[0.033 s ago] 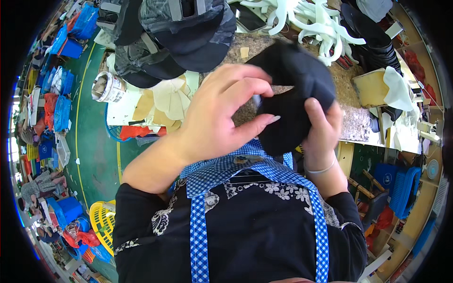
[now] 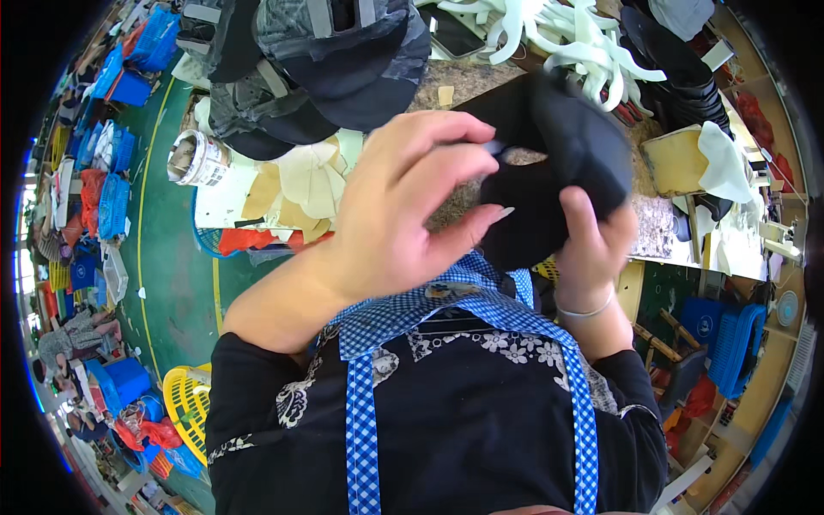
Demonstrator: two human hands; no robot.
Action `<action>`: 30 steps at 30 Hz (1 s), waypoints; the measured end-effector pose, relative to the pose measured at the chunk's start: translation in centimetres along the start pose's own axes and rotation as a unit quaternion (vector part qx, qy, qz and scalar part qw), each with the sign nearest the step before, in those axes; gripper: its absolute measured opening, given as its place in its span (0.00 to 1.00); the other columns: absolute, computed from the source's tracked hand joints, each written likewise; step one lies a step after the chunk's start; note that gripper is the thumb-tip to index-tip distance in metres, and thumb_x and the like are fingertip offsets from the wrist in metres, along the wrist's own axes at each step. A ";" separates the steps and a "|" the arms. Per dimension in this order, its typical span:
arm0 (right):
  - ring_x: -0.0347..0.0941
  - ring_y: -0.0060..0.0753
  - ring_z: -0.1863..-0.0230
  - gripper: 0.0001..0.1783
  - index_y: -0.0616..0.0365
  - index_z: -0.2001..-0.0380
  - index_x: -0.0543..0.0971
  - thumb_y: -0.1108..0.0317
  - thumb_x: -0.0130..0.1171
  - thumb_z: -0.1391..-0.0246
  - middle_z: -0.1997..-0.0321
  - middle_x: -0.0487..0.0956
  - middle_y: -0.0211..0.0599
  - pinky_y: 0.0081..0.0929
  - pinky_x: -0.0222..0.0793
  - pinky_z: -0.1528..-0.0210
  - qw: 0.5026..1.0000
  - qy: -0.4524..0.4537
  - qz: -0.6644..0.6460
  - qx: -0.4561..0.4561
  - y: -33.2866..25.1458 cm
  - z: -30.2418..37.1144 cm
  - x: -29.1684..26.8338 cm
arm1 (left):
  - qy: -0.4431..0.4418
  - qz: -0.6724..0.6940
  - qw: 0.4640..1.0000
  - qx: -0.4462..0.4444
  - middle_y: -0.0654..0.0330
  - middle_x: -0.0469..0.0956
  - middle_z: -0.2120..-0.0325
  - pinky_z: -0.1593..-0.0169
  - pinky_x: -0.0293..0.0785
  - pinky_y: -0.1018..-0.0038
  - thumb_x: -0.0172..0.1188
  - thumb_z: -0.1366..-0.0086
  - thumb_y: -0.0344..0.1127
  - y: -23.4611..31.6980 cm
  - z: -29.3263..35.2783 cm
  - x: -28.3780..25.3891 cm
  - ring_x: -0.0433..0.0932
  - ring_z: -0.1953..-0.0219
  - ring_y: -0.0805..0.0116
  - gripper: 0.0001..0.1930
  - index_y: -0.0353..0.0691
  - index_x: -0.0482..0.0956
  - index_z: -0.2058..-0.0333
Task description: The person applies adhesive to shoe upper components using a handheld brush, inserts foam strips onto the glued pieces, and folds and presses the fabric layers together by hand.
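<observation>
A black shoe upper, softly bent and partly blurred, is held above the bench in my right hand. My right thumb presses on its near face, and the other fingers go behind it. On the piece's left side is my left hand, its curved fingers and thumb apart. Its fingertips lie close to the upper's edge; whether they touch it is unclear. A small bluish-grey sliver shows by the left fingertips, too blurred to name. More black uppers are piled at the back left.
Beige cut pieces and a smeared white tub are on the bench's left. White plastic hooked forms lie at the back. A yellowish block and a black stack stand right. A yellow basket is lower left.
The black upper and my right hand have shifted a little to the right. My left hand has hardly moved, and its fingers stay apart.
</observation>
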State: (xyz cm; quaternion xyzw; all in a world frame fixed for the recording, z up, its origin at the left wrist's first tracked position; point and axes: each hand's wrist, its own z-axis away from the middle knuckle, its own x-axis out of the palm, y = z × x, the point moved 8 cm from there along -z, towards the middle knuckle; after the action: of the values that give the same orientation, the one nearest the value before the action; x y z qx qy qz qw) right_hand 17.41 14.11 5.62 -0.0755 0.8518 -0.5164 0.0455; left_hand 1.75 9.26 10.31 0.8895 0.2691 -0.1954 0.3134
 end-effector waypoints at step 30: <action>0.69 0.52 0.55 0.26 0.64 0.53 0.64 0.72 0.58 0.58 0.56 0.72 0.50 0.34 0.67 0.55 0.939 -0.216 0.269 -0.018 11.0 4.7 3.6 | -0.219 -0.124 0.942 -0.223 0.51 0.75 0.69 0.64 0.70 0.63 0.55 0.49 0.30 -8.1 7.1 10.3 0.74 0.67 0.52 0.09 0.35 0.75 0.68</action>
State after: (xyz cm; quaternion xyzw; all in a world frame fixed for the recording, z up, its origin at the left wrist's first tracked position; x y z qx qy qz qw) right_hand 13.68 14.40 -6.32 0.0458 0.8195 -0.4405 0.3639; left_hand 3.67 13.55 -3.87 0.6918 0.3385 -0.3580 0.5279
